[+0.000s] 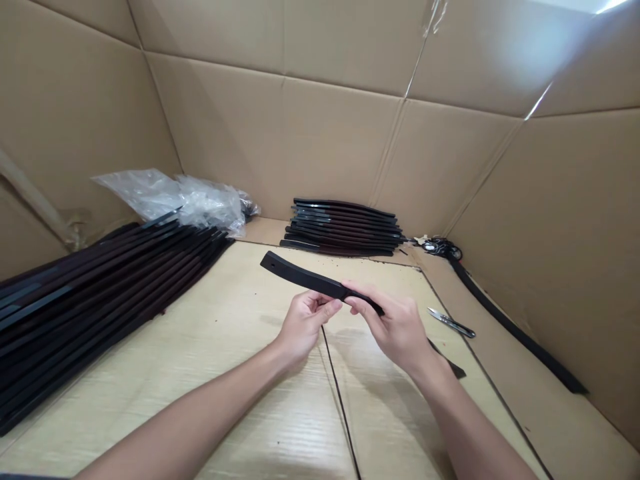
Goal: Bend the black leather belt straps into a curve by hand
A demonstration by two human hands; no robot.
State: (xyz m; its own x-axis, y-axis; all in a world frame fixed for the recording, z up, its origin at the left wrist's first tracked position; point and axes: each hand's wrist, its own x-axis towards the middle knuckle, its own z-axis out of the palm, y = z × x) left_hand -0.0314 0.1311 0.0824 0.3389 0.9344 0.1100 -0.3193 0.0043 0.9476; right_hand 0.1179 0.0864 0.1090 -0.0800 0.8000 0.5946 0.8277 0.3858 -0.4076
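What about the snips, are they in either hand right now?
No, the snips lie off to the right, while the left hand and right hand are at the curved black strip.

My strip point(305, 275) is plain black; the tabletop point(225, 320) under it is pale yellow with faint streaks. On my left, the stack point(125, 287) mixes black and dark maroon; the far cardboard point(280, 140) is plain tan.

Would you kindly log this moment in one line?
left hand: holding curved black strip; right hand: holding same strip; silver metal snips: right of hands
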